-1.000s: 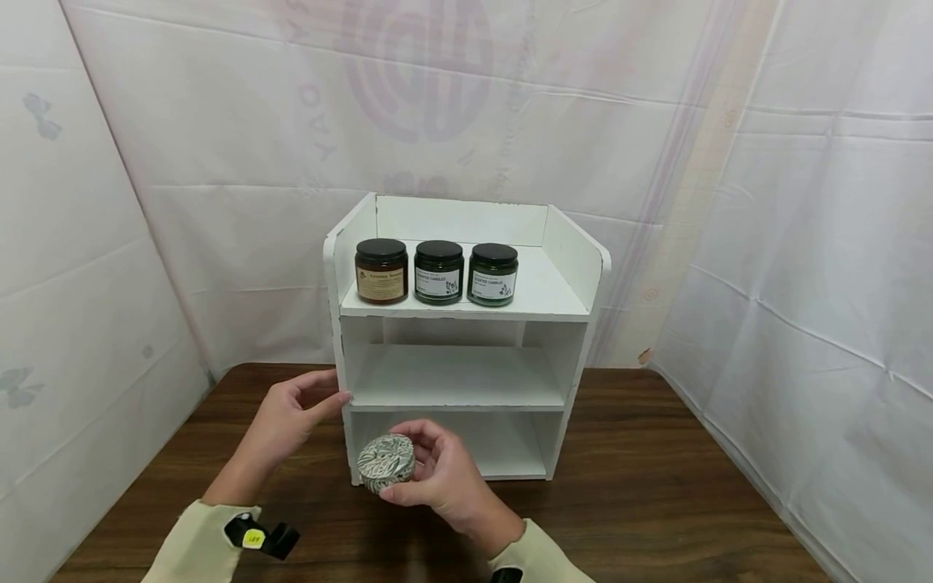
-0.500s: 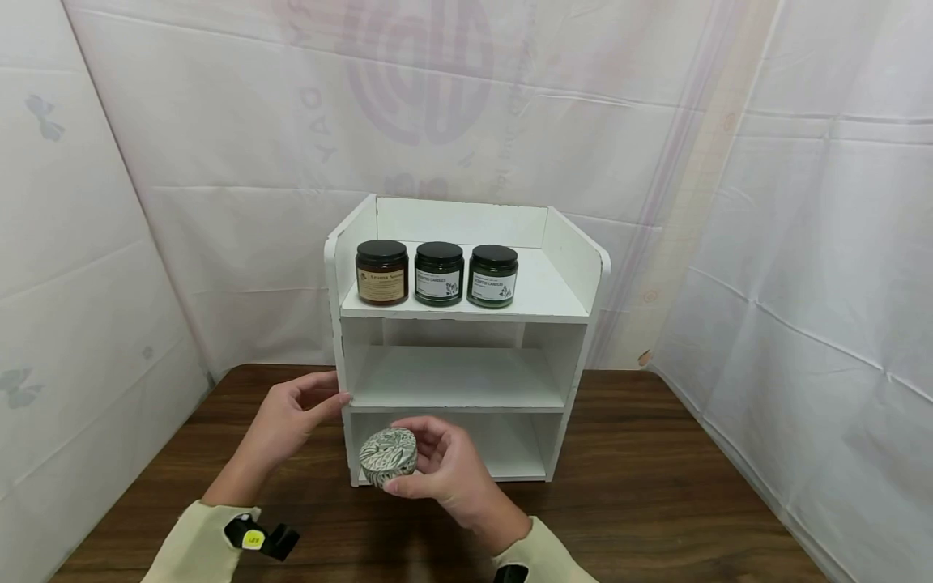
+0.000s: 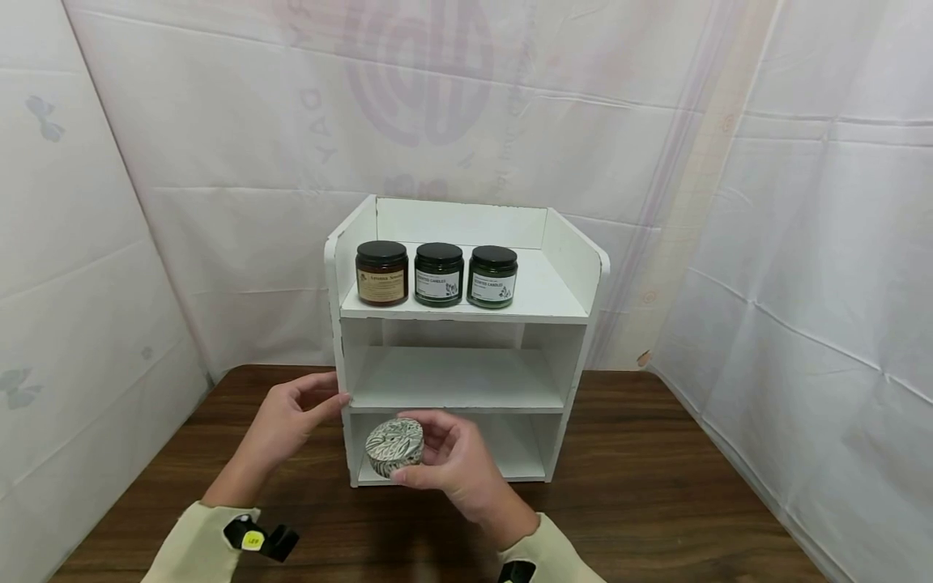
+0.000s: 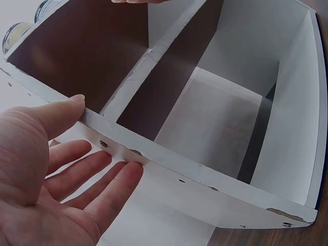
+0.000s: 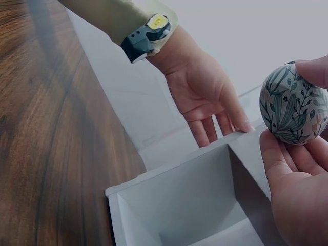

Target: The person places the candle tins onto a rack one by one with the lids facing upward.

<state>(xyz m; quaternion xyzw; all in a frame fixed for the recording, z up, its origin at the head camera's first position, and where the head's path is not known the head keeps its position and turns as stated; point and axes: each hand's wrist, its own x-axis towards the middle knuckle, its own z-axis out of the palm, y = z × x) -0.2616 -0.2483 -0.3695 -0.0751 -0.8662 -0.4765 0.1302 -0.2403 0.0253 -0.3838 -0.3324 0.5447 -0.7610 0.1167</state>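
Note:
A small round tin with a green-and-white leaf pattern is held by my right hand, thumb on its near side and fingers behind. It hovers before the lowest compartment of a white three-tier shelf. Close up in the right wrist view, blue-green leaves cover the tin. My left hand holds the shelf's left side panel; in the left wrist view its thumb lies on the front edge and its fingertips touch the outer face. Part of the lowest compartment is hidden behind the right hand.
On the top board stand an amber candle jar and two green candle jars, all with black lids. The shelf stands on a dark wooden table. White cloth hangs behind and at both sides.
My right hand has raised the tin slightly and shifted it a little to the right, closer to the lowest compartment. The left hand stays on the side panel; the jars have not moved.

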